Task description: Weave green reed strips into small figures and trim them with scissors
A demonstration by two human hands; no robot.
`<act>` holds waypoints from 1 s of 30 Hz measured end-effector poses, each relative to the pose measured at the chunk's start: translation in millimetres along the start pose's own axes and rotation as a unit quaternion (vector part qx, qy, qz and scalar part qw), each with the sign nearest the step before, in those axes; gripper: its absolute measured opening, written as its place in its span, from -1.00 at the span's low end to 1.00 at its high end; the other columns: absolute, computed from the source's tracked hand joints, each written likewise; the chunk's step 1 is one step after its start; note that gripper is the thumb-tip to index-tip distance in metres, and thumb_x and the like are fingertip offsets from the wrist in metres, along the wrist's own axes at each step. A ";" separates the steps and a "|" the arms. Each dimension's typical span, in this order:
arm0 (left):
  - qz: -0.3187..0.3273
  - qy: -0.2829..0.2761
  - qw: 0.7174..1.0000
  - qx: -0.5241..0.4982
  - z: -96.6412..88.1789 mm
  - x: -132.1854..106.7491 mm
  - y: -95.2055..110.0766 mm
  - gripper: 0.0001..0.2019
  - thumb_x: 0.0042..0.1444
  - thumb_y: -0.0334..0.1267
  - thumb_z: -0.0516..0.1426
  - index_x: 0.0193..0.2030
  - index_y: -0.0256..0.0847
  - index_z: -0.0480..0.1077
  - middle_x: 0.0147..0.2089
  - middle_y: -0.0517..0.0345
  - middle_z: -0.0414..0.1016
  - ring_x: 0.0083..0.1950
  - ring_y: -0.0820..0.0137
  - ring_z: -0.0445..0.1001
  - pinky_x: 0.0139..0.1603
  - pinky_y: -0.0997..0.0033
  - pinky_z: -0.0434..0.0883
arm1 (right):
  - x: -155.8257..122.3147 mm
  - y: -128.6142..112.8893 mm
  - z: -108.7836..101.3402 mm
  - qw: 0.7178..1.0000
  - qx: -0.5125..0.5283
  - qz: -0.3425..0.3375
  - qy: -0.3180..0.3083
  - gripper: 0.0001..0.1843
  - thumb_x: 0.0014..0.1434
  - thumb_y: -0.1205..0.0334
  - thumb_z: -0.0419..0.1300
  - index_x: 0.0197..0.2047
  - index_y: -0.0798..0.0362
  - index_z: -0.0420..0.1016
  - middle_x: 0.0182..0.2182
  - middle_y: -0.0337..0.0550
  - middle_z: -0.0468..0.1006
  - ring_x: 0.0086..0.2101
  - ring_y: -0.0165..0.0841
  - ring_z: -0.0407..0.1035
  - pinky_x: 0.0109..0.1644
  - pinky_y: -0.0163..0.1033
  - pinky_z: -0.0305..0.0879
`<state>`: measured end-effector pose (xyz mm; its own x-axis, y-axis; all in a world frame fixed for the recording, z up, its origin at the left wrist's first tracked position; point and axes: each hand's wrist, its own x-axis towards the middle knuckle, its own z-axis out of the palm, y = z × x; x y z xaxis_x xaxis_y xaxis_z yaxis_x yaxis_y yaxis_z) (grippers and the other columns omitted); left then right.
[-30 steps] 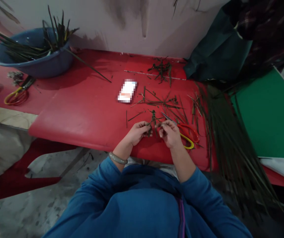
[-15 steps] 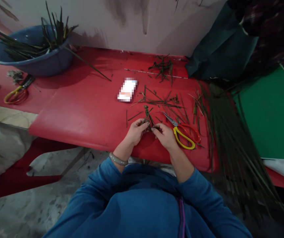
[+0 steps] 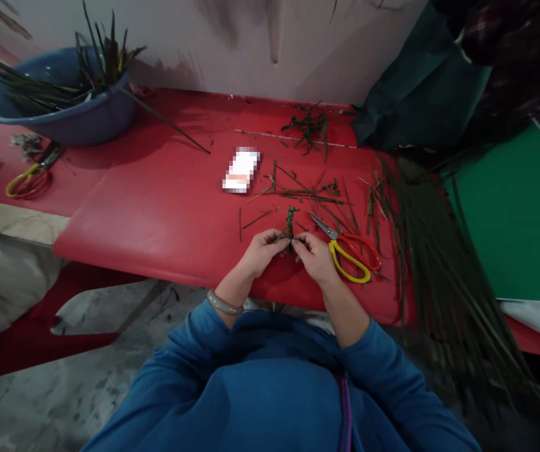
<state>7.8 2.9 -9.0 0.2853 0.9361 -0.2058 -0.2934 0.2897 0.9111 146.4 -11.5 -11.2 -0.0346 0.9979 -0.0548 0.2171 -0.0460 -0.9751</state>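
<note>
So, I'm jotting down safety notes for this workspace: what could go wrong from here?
The scissors lie close beside the right hand, so a sideways move might knock them or brush the blades.
The small leaf piece, pinched between the left hand and the right, looks thin; it could slip or loosen if either grip eases.
Loose strips lie scattered just beyond it and might get tangled with it.

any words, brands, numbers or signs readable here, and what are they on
No readable text anywhere.
Phone on the table: screen pixelated, unreadable.
Thin pale strip across the table: any marks too small to read.
Scissors beside the right hand: no lettering I can make out.
</note>
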 end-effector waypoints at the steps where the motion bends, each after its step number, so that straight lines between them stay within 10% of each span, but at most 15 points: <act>1: -0.003 -0.006 1.000 0.001 0.0 -0.3 0.7 -0.81 -0.14 -0.21 0.21 -0.43 -0.28 0.36 -0.52 0.29 0.35 -0.51 0.61 0.28 -0.41 0.54 0.23 | 0.0 0.0 -0.4 1.000 -0.007 -0.003 0.004 -0.82 0.03 0.10 0.09 -0.42 0.03 0.34 -0.62 -0.33 0.34 -0.66 -0.50 0.21 -0.58 -0.36 0.16; 30: -0.090 -0.076 0.991 -0.060 -5.1 -3.3 11.2 -0.78 -0.16 -0.23 0.24 -0.51 -0.30 0.29 -0.57 0.25 0.34 -0.58 0.60 0.30 -0.56 0.59 0.19 | 4.2 4.4 -6.2 0.993 -0.057 -0.001 0.107 -0.81 0.04 0.09 0.04 -0.40 0.03 0.30 -0.60 -0.30 0.36 -0.63 -0.44 0.21 -0.52 -0.31 0.15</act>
<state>-1.1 4.1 0.1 0.4748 0.8287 -0.2963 -0.3292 0.4794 0.8135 153.3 -7.3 -14.4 0.1710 0.9853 0.0065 0.3267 -0.0505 -0.9438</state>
